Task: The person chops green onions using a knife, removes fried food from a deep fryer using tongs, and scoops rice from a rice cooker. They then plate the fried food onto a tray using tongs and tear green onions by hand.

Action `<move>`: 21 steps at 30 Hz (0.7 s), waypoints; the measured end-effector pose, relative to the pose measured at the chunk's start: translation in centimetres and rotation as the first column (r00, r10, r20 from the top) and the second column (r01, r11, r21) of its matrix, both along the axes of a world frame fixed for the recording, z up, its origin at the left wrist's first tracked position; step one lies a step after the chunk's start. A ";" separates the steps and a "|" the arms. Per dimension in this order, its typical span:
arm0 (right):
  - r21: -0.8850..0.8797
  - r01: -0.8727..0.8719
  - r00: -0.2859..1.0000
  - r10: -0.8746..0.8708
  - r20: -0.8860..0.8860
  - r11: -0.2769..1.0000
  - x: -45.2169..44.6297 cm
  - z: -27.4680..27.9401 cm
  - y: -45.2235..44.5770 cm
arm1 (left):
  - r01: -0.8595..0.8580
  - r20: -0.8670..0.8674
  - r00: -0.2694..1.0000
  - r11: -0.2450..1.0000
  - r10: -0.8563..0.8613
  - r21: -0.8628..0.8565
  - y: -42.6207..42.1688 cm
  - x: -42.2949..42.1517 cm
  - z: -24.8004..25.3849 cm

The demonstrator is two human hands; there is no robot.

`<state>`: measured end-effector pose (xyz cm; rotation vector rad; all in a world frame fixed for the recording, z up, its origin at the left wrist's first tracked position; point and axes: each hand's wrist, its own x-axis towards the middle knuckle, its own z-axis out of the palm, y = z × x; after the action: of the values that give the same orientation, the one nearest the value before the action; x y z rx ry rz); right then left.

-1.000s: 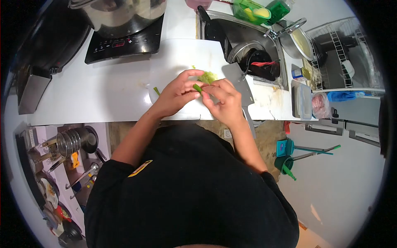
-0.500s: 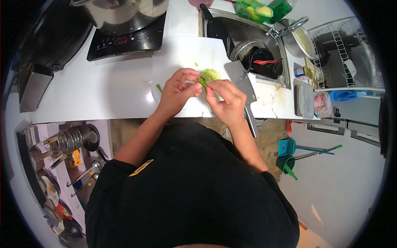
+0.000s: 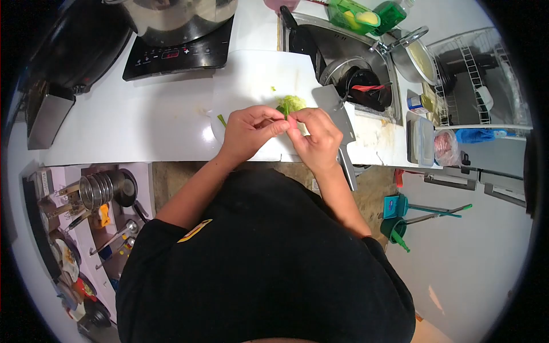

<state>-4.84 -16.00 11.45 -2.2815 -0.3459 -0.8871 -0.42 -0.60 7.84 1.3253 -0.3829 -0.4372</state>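
Note:
Over a white cutting board (image 3: 257, 71), my left hand (image 3: 249, 134) and my right hand (image 3: 317, 137) meet fingertip to fingertip. Both pinch a small green vegetable piece (image 3: 286, 110), mostly covered by the fingers; its exact kind does not show. Just beyond the fingertips lies a pile of chopped pale green vegetable (image 3: 295, 102). A short green stalk (image 3: 222, 119) rests by the board's left edge, left of my left hand. Beside my right hand, a cleaver (image 3: 342, 122) lies along the board's right side, its handle reaching past the counter edge.
An induction cooker (image 3: 177, 56) bears a large steel pot (image 3: 177, 23) at the back left. Behind the board on the right is a sink (image 3: 394, 94) with pans and a strainer. A lidded plastic container (image 3: 424, 140) stands near the counter's right end.
My hands have drawn together, the left fingers now closing in against the right ones. The green piece has turned more upright and less of it shows. The camera view has shifted slightly.

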 end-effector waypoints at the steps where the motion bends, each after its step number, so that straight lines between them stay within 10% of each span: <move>1: 0.001 -0.002 1.000 0.002 -0.001 1.000 0.1 -0.1 0.0 | -0.027 -0.063 0.998 1.000 0.027 0.003 -0.2 -0.2 0.5; 21: 0.153 0.149 0.988 -0.140 -0.066 0.977 0.0 -1.3 1.6 | -0.309 0.033 0.950 0.951 0.310 -0.025 -1.8 -1.1 -1.3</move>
<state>-4.86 -14.42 10.18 -2.1999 -0.0822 -0.8889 -1.54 -2.42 6.52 1.3482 -0.2025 -0.1453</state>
